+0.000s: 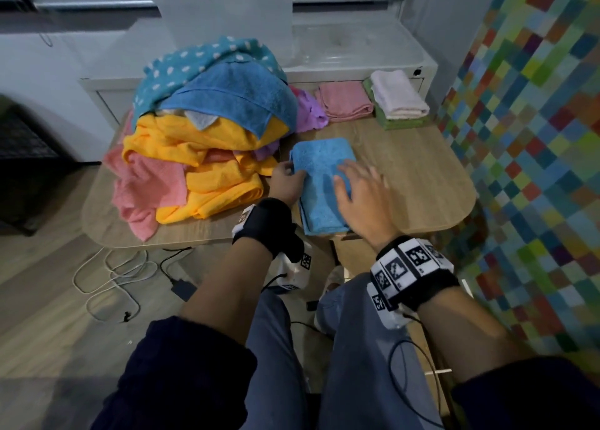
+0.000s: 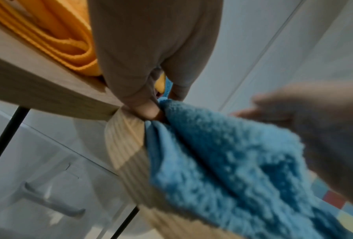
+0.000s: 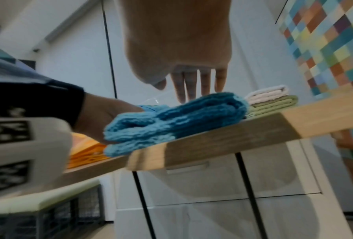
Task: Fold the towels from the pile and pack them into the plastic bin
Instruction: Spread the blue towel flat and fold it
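Blue towel (image 1: 324, 182) of fluffy looped terry cloth; table (image 1: 406, 176) of matt, light-grained wood.

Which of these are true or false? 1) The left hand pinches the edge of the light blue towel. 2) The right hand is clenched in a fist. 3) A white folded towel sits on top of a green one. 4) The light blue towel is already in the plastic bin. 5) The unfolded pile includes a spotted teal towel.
1) True: the left hand pinches the light blue towel at its left edge.
2) False: the right hand has straight, spread fingers over the towel.
3) True: the white folded towel lies on the green folded towel.
4) False: it lies on the wooden table; the plastic bin stands behind.
5) True: the spotted teal towel tops the pile.
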Demonstrator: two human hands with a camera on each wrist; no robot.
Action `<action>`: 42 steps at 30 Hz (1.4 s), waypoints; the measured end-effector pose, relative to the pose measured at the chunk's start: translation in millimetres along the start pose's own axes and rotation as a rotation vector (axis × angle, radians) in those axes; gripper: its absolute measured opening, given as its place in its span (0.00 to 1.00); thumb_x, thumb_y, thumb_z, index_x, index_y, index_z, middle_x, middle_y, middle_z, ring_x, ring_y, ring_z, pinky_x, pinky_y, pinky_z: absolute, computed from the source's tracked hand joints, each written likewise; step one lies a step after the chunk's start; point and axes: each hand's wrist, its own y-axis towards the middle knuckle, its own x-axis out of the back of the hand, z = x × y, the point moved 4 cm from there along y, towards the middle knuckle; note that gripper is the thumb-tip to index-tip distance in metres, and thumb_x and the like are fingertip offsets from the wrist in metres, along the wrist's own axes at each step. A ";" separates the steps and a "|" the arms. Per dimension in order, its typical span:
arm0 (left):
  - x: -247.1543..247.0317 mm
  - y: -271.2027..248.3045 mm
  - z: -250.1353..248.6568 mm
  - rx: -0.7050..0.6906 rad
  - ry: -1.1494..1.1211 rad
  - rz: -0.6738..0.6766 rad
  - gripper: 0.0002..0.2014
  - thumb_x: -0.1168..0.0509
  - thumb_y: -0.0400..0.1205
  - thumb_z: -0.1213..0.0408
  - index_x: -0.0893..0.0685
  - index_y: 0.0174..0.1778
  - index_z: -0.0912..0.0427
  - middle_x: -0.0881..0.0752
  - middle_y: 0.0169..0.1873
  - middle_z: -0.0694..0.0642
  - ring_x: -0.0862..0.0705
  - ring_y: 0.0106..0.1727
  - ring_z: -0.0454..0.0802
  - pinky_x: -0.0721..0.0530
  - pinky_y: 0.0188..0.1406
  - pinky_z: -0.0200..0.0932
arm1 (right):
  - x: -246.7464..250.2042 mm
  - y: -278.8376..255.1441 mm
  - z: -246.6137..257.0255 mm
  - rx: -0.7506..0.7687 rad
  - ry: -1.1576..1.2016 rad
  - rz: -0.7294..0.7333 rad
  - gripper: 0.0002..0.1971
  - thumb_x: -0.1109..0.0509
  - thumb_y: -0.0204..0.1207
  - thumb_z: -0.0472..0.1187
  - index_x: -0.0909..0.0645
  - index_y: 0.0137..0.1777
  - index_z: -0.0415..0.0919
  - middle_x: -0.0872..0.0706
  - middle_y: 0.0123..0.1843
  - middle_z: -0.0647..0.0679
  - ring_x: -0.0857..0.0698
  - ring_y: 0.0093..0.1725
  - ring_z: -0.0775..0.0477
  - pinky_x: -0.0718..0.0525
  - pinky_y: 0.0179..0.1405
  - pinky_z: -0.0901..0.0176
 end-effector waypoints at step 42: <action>-114.6 -13.4 -78.9 -0.342 -0.046 0.162 0.05 0.47 0.86 0.70 0.29 0.56 0.62 0.25 0.52 0.57 0.24 0.55 0.50 0.27 0.59 0.46 | 85.2 58.2 -117.7 -0.663 0.822 -0.263 0.10 0.26 0.72 0.34 0.25 0.48 0.39 0.15 0.51 0.43 0.16 0.45 0.47 0.17 0.38 0.61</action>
